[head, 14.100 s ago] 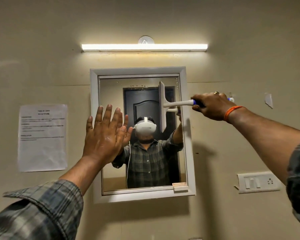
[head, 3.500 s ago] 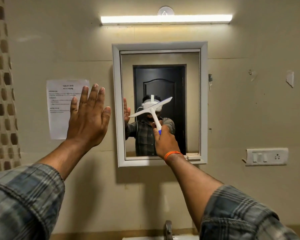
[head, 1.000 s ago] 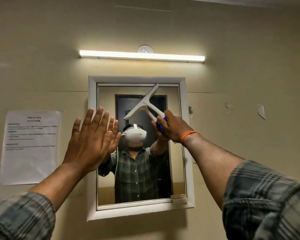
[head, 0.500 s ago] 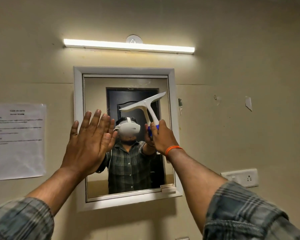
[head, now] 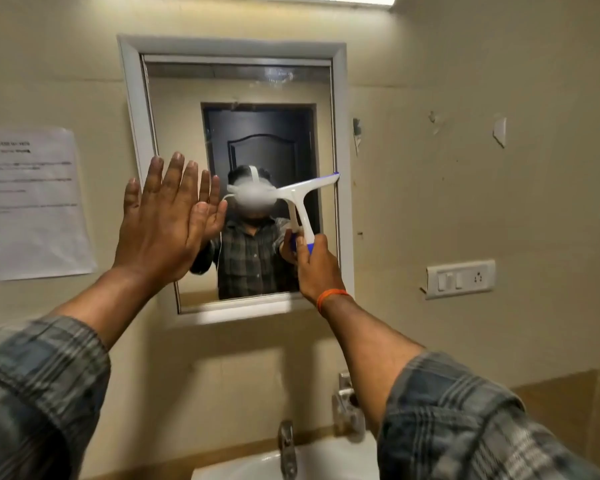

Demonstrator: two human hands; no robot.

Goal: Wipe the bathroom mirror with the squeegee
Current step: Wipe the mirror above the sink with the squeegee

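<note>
Not much to actually read here. The only thing with text is the printed paper sheet (head: 32, 202) stuck on the wall left of the mirror: a bold heading in two short lines up top, then a few blocks of smaller print, all way too blurry to make out a single word. The switch plate (head: 460, 278) on the right has a socket, but I can't see any lettering on it.

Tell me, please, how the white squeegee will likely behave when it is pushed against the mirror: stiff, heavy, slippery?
The squeegee looks like thin moulded plastic, so probably light and fairly stiff. The right hand holds it alone by the blue grip, which suggests little weight. On the smooth mirror its blade would likely glide easily.
</note>
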